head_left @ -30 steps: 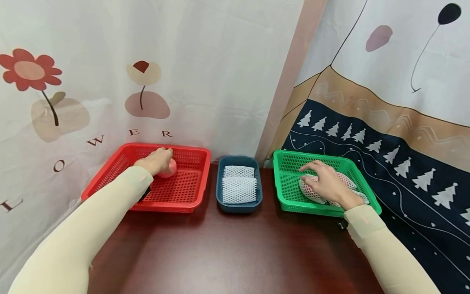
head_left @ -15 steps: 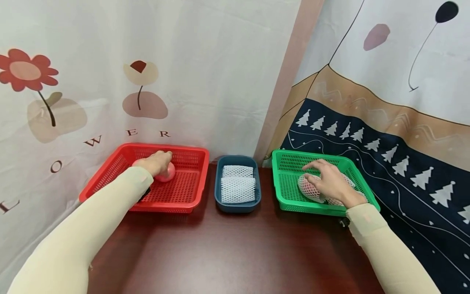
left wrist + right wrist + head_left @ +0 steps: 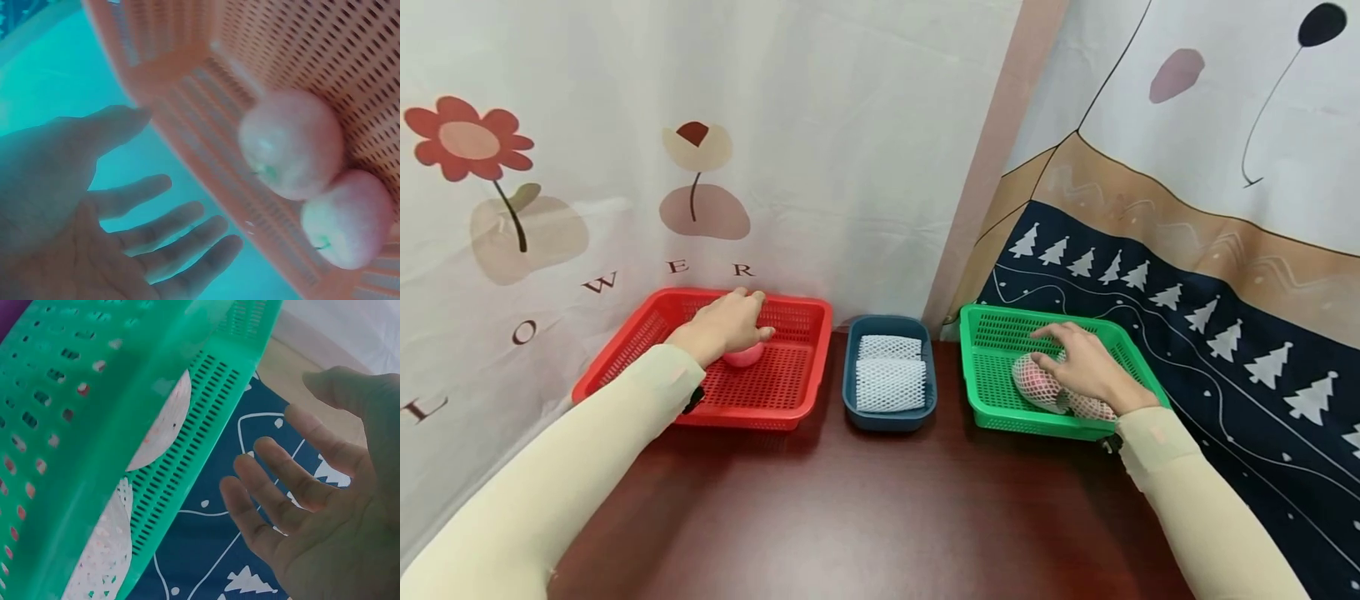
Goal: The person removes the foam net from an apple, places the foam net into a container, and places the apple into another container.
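Observation:
My left hand (image 3: pixel 721 323) hovers over the red basket (image 3: pixel 775 392), its fingers spread and holding nothing. Two pinkish apples (image 3: pixel 294 144) lie side by side in that basket in the left wrist view; the head view shows just part of one apple (image 3: pixel 745 355) beneath the hand. Over the green basket (image 3: pixel 1000 417), my right hand (image 3: pixel 1082 362) is held with fingers relaxed and nothing in them. Below it lie apples in white foam nets; one netted apple (image 3: pixel 1036 385) shows well, and the hand partly covers the others.
Between the baskets stands a small blue tray (image 3: pixel 891 423) with white foam nets (image 3: pixel 891 385) stacked in it. All three containers rest near the back of a brown table (image 3: pixel 865 508). A printed curtain (image 3: pixel 850 167) hangs right behind them.
My left hand has come up off the apple in the red basket and spread its fingers. My right hand has shifted slightly to the right over the green basket, staying relaxed.

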`<control>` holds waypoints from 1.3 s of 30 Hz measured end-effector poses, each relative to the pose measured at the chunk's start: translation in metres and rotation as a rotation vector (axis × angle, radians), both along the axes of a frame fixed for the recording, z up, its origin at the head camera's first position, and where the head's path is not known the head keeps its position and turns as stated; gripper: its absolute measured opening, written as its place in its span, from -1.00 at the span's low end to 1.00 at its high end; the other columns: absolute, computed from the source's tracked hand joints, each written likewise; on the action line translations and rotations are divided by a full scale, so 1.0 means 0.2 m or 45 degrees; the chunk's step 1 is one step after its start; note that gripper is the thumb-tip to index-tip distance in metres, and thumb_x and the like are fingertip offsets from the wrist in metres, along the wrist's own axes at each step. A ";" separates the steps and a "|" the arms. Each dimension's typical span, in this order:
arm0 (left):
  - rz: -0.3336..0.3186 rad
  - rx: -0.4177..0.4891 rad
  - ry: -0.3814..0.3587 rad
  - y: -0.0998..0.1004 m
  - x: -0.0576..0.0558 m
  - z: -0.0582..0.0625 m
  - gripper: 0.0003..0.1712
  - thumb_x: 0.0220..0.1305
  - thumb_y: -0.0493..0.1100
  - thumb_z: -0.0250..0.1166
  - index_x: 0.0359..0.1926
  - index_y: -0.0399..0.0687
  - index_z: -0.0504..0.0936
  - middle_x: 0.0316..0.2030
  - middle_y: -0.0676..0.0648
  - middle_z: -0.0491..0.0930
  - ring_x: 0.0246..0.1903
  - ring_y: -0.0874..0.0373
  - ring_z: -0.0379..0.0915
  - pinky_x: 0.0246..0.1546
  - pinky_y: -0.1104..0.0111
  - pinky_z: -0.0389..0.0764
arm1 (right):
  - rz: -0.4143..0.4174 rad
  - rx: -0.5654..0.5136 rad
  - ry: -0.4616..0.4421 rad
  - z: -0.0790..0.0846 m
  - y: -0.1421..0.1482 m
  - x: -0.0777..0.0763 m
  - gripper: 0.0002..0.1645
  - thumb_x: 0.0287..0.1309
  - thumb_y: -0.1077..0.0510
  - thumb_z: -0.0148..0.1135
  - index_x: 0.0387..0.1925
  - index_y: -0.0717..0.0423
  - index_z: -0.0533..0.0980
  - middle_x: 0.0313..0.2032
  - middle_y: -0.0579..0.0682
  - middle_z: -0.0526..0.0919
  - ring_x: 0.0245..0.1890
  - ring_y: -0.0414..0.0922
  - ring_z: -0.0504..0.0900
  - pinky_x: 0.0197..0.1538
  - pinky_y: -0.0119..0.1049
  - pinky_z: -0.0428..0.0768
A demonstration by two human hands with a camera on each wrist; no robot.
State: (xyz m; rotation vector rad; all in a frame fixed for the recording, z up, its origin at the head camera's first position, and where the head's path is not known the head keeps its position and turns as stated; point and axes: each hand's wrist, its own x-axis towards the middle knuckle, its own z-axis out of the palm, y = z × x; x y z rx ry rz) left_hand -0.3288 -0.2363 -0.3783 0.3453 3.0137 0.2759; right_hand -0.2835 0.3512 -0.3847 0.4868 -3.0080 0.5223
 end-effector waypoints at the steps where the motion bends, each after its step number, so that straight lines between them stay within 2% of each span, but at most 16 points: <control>1: -0.002 0.013 0.020 0.02 0.02 0.01 -0.16 0.69 0.01 0.42 0.70 -0.38 0.37 0.57 -0.55 0.43 0.51 -0.52 0.51 0.42 -0.53 0.60 | 0.000 0.007 -0.013 0.00 0.01 -0.01 -0.38 0.71 -0.03 0.37 0.55 0.22 0.58 0.53 0.42 0.58 0.42 0.43 0.65 0.44 0.50 0.62; 4: -0.018 0.058 0.077 0.07 0.07 0.04 -0.18 0.68 0.01 0.42 0.69 -0.34 0.41 0.54 -0.50 0.47 0.49 -0.47 0.52 0.41 -0.51 0.63 | -0.007 0.031 -0.049 0.01 0.03 -0.03 -0.33 0.71 -0.04 0.36 0.59 0.25 0.54 0.53 0.42 0.59 0.40 0.41 0.65 0.42 0.48 0.63; 9: -0.059 0.111 0.167 0.16 0.15 0.06 -0.22 0.64 0.03 0.46 0.64 -0.28 0.49 0.47 -0.43 0.55 0.38 -0.39 0.62 0.33 -0.43 0.74 | -0.009 0.066 -0.105 0.01 0.06 -0.06 -0.27 0.71 -0.05 0.37 0.61 0.31 0.49 0.52 0.47 0.59 0.49 0.49 0.57 0.50 0.53 0.57; 15: -0.111 0.132 0.246 0.28 0.23 0.05 -0.20 0.56 0.06 0.54 0.62 -0.20 0.55 0.47 -0.38 0.57 0.35 -0.33 0.68 0.31 -0.28 0.83 | -0.004 0.119 -0.174 0.02 0.08 -0.10 -0.20 0.68 -0.08 0.41 0.61 0.38 0.46 0.51 0.57 0.56 0.52 0.57 0.53 0.52 0.57 0.54; 21: -0.210 0.171 0.348 0.40 0.30 0.02 -0.28 0.58 0.05 0.53 0.57 -0.19 0.62 0.42 -0.35 0.64 0.25 -0.29 0.73 0.29 -0.15 0.87 | -0.008 0.148 -0.273 0.03 0.09 -0.12 -0.16 0.69 -0.10 0.40 0.62 0.42 0.43 0.51 0.61 0.54 0.50 0.59 0.55 0.46 0.58 0.60; 26: -0.257 0.250 0.389 0.50 0.36 -0.02 -0.35 0.57 0.09 0.54 0.51 -0.09 0.70 0.40 -0.28 0.67 0.22 -0.21 0.73 0.19 -0.10 0.91 | -0.030 0.170 -0.385 0.04 0.09 -0.13 -0.12 0.68 -0.10 0.40 0.66 0.41 0.39 0.52 0.64 0.52 0.49 0.60 0.56 0.41 0.53 0.66; 32: -0.302 0.347 0.391 0.64 0.38 -0.09 -0.36 0.59 0.17 0.50 0.48 -0.07 0.72 0.41 -0.25 0.68 0.24 -0.16 0.73 0.13 -0.06 0.93 | -0.008 0.228 -0.449 0.05 0.08 -0.16 -0.12 0.64 -0.10 0.44 0.64 0.40 0.41 0.46 0.62 0.57 0.41 0.53 0.64 0.27 0.38 0.76; 36: -0.332 0.380 0.367 0.74 0.39 -0.14 -0.31 0.62 0.23 0.45 0.54 -0.04 0.67 0.46 -0.22 0.65 0.32 -0.15 0.71 0.22 -0.05 0.91 | 0.006 0.266 -0.490 0.04 0.07 -0.18 -0.09 0.60 -0.08 0.49 0.64 0.42 0.40 0.40 0.56 0.63 0.32 0.41 0.69 0.16 0.24 0.76; 39: -0.358 0.394 0.356 0.81 0.40 -0.16 -0.28 0.63 0.26 0.43 0.57 -0.01 0.65 0.50 -0.21 0.63 0.37 -0.14 0.69 0.28 -0.04 0.89 | -0.016 0.286 -0.528 0.04 0.06 -0.19 -0.04 0.58 -0.08 0.51 0.67 0.41 0.37 0.41 0.51 0.65 0.27 0.30 0.71 0.16 0.18 0.74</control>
